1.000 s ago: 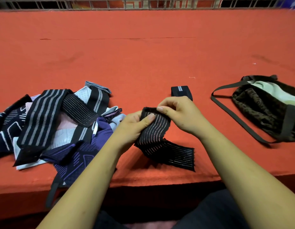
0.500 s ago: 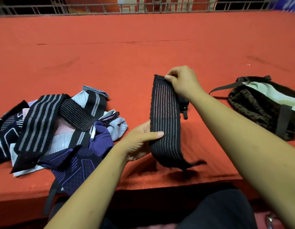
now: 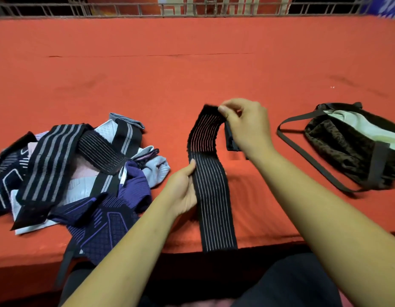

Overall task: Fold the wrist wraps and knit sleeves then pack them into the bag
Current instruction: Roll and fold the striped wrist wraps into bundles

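Held between 2 hands: 1 black pin-striped wrist wrap, long axis running straight away from the body, near end flat at the front edge of the red tabletop, far end raised and curling over. Gripped at that far end by the right hand, thumb and forefinger pinching the edge, other fingers loosely curled. Caught at mid-length along its left edge by the left hand, thumb on top of the cloth, fingers beneath or beside it, hard to tell which.

Judged as a fold under way: far end likely to come back along the same axis toward the near end, crease falling just ahead of the left thumb. Nearer that crease, the left hand; nearer the bag, the right, with the bag open to its right and well apart from the wrap.

Just behind the right hand, partly hidden, 1 small dark folded item. Left of the left hand, a loose pile of wraps and knit sleeves, not yet folded.
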Demonstrator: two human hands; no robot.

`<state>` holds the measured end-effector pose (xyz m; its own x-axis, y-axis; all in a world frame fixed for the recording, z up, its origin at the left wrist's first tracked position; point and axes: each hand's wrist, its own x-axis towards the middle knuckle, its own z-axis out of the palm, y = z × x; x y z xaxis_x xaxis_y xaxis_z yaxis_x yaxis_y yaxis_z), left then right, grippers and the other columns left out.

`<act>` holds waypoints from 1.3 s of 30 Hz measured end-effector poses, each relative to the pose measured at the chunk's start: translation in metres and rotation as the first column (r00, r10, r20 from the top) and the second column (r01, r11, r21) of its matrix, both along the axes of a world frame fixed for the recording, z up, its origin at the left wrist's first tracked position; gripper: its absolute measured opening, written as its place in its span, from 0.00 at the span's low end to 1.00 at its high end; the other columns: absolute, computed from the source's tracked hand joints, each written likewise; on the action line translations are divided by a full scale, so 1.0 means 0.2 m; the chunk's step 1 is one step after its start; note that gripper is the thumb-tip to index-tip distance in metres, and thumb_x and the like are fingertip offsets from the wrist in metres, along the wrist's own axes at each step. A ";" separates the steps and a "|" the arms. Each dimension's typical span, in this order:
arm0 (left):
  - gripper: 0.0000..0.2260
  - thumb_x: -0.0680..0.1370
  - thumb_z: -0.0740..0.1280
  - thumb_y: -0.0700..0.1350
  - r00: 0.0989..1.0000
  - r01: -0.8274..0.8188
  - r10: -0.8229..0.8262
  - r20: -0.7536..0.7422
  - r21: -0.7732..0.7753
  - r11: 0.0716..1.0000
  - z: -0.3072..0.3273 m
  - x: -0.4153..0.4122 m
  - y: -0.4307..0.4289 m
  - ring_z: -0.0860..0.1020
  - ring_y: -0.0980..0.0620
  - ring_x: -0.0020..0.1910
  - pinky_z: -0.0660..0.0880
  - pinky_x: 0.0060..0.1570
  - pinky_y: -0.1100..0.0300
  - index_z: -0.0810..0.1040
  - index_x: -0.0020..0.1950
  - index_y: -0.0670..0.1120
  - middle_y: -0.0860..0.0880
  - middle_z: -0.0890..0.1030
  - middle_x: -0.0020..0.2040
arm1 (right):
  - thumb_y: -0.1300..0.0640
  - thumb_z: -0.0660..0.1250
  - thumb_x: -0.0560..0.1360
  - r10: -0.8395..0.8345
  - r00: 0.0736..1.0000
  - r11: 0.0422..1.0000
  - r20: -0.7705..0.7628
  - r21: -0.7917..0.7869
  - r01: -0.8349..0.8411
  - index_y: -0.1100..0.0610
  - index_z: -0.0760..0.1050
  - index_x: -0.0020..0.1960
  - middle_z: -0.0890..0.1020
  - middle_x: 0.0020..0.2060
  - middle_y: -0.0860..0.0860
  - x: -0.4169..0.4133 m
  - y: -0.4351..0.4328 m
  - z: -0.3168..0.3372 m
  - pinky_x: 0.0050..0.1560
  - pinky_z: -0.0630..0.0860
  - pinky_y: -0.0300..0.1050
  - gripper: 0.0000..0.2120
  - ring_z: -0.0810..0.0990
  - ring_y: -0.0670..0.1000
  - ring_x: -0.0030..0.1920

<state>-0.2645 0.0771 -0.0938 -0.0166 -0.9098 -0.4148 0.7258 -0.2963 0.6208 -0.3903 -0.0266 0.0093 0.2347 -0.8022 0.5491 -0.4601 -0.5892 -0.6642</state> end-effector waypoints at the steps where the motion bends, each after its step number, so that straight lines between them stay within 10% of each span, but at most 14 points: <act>1: 0.25 0.85 0.53 0.53 1.000 -0.019 0.019 -0.020 -0.004 1.000 0.01 0.01 0.00 0.83 0.40 0.54 0.79 0.57 0.48 0.75 0.63 0.33 0.34 0.82 0.57 | 0.54 0.69 0.75 0.024 1.000 1.000 0.011 -0.003 -0.024 0.53 0.84 0.47 0.86 0.43 0.47 -0.01 0.06 -0.06 0.51 0.78 0.50 0.07 0.83 0.47 0.46; 17: 0.27 0.84 0.52 0.59 0.993 -0.065 0.064 -0.095 -0.005 0.998 -0.01 0.07 -0.02 0.83 0.43 0.48 0.80 0.48 0.51 0.79 0.59 0.38 0.38 0.83 0.54 | 0.58 0.73 0.73 0.070 0.997 0.997 -0.042 0.019 -0.069 0.55 0.85 0.48 0.79 0.48 0.46 -0.03 0.44 -0.62 0.58 0.65 0.32 0.04 0.72 0.47 0.53; 22: 0.08 0.82 0.59 0.35 0.996 0.009 -0.004 0.093 -0.045 0.999 -0.04 0.05 -0.01 0.84 0.45 0.41 0.82 0.39 0.53 0.76 0.56 0.36 0.38 0.81 0.49 | 0.51 0.72 0.73 0.087 0.989 0.996 -0.122 0.020 -0.085 0.50 0.84 0.46 0.79 0.48 0.43 -0.06 0.43 -0.63 0.59 0.68 0.46 0.05 0.74 0.46 0.54; 26: 0.13 0.79 0.60 0.31 0.970 0.075 -0.038 0.239 -0.145 0.987 -0.04 0.06 0.00 0.82 0.43 0.48 0.81 0.51 0.49 0.75 0.62 0.36 0.38 0.81 0.52 | 0.49 0.68 0.77 -0.015 0.989 0.925 0.149 0.379 -0.043 0.52 0.81 0.54 0.82 0.52 0.48 -0.09 0.28 -0.49 0.61 0.74 0.48 0.10 0.79 0.46 0.54; 29: 0.13 0.79 0.61 0.31 0.944 0.206 -0.148 0.295 -0.177 0.962 0.00 0.05 0.02 0.82 0.44 0.48 0.81 0.49 0.52 0.75 0.62 0.37 0.40 0.82 0.51 | 0.47 0.69 0.77 0.032 0.943 0.630 0.332 0.725 -0.277 0.60 0.77 0.61 0.84 0.51 0.52 -0.12 0.16 -0.40 0.46 0.81 0.44 0.20 0.83 0.49 0.48; 39: 0.22 0.76 0.71 0.43 0.919 0.306 -0.296 0.262 0.002 0.952 -0.09 -0.02 0.08 0.82 0.41 0.53 0.79 0.55 0.49 0.74 0.66 0.32 0.34 0.80 0.58 | 0.62 0.71 0.76 0.125 0.902 0.644 0.413 0.657 -0.391 0.58 0.80 0.48 0.83 0.43 0.53 -0.08 0.02 -0.27 0.36 0.77 0.40 0.02 0.82 0.47 0.39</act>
<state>-0.2678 0.0934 -0.1116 -0.1901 -0.8936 -0.4066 0.4208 -0.4484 0.7886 -0.4065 -0.0228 -0.0440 0.4240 -0.9017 -0.0845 -0.0623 0.0640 -0.9960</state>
